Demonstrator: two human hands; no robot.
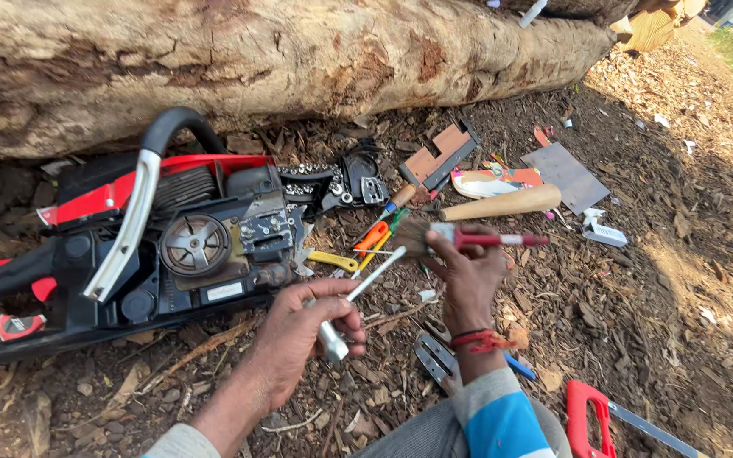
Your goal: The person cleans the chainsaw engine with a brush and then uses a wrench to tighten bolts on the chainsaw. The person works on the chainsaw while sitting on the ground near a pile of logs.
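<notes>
Left hand (pixel 303 326): closed around a metal T-shaped wrench (pixel 351 307), shaft slanting up to the right.
Right hand (pixel 468 276): fingers pinched on a red-handled paintbrush (pixel 468 238), bristles pointing left, handle to the right.
Chainsaw (pixel 163 233): red and black, side cover off, lying on the wood-chip ground (pixel 680 280) just left of both hands.
Log (pixel 299 59): behind the chainsaw.
Screwdrivers (pixel 372 242): orange and yellow, between chainsaw and paintbrush.
Wooden handle (pixel 502 204): beyond the right hand.
Handsaw (pixel 608 420): red grip, lower right.

Bark-strewn ground (pixel 638 339) carries a red chainsaw (pixel 163 237), log (pixel 256 59), wooden handle (pixel 502 203), screwdrivers (pixel 371 237), handsaw (pixel 604 420).
</notes>
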